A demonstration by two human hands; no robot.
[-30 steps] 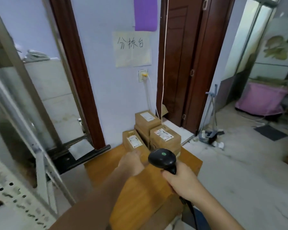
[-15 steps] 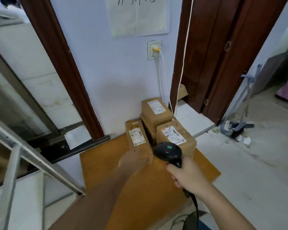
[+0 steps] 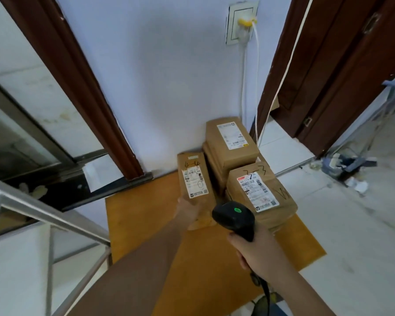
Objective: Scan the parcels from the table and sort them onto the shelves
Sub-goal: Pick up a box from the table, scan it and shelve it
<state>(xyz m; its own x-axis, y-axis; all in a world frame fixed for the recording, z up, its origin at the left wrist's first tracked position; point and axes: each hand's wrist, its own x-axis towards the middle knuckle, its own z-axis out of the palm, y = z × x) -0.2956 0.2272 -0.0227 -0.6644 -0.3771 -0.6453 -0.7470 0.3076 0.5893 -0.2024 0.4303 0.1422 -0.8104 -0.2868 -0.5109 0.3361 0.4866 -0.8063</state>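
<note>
Wooden table (image 3: 151, 226) bearing brown parcels (image 3: 260, 195) near wall

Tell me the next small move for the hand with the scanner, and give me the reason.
Probably swing the scanner left and aim it at the white label on the narrow parcel. The left hand already grips that parcel's near end, label facing up, while the right hand holds the scanner beside it, over the table, not yet clearly pointed at that label.
</note>
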